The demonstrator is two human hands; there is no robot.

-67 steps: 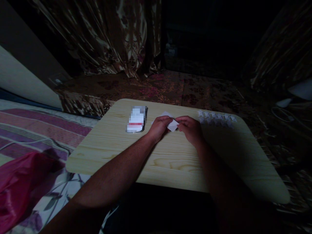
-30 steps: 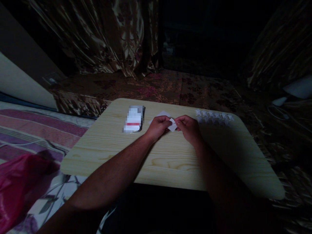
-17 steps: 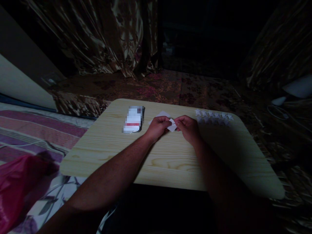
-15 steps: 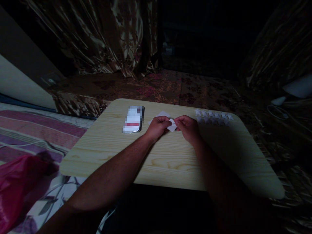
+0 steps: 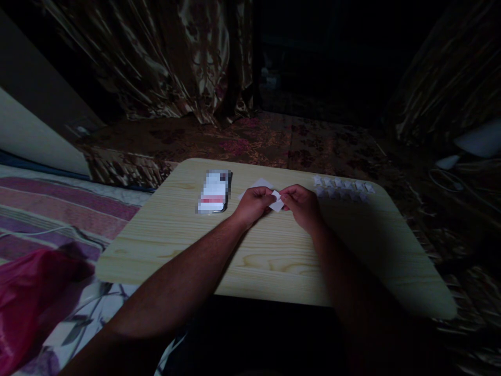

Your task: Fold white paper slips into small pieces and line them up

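Observation:
A small piece of white paper (image 5: 277, 203) is pinched between my two hands above the wooden table. My left hand (image 5: 253, 204) grips its left side, thumb on top. At the opposite edge, the fingertips of my right hand (image 5: 301, 203) are closed on the same paper. The paper looks folded, though my fingers cover part of it. Behind my left hand lies more white paper (image 5: 261, 183), flat on the table. Two rows of small folded white paper pieces (image 5: 343, 183) sit beyond my right hand.
A phone (image 5: 213, 192) with a lit, blurred screen lies on the light wooden table (image 5: 164, 235). To the left are a striped bedspread (image 5: 117, 201) and a pink plastic bag (image 5: 35, 292). Curtains (image 5: 188, 62) hang behind; a white cable (image 5: 446, 180) lies at right.
Both hands stay in nearly the same place, holding the paper. My right fingers have shifted very slightly at its edge.

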